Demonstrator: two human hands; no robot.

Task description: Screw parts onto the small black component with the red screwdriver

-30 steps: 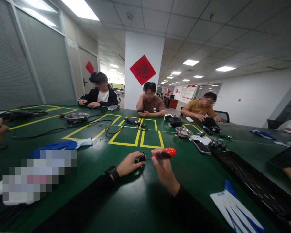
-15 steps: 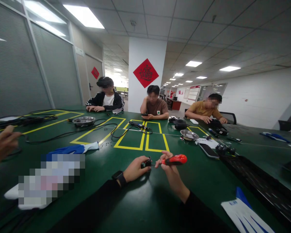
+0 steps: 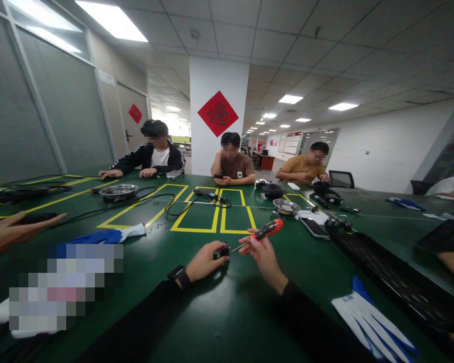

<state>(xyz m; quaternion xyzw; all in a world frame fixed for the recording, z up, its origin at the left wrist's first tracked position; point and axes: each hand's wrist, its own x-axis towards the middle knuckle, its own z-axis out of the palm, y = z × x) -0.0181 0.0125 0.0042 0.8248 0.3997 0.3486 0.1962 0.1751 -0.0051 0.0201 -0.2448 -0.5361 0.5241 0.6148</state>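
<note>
My left hand (image 3: 207,262), with a dark band on its wrist, is closed round a small black cylindrical part (image 3: 225,249) with a metallic top, standing upright at the green table (image 3: 196,312). In my right hand (image 3: 265,257) is a screwdriver (image 3: 268,229) with a red and black handle. Its thin shaft slants down to the left, and the tip meets the side of the black part. Whether the tip sits in a screw is too small to tell.
Blue and white gloves (image 3: 371,317) lie at right beside a long black tray (image 3: 386,282). A phone (image 3: 314,228) and metal bowls (image 3: 286,206) are farther back. At left another person's hand (image 3: 18,229) reaches in near cables. Several people sit round the table.
The screwdriver's handle has risen, so its shaft slopes more steeply. My view has swung slightly right. The other person's hand at left has opened out, and a forearm shows at the right edge.
</note>
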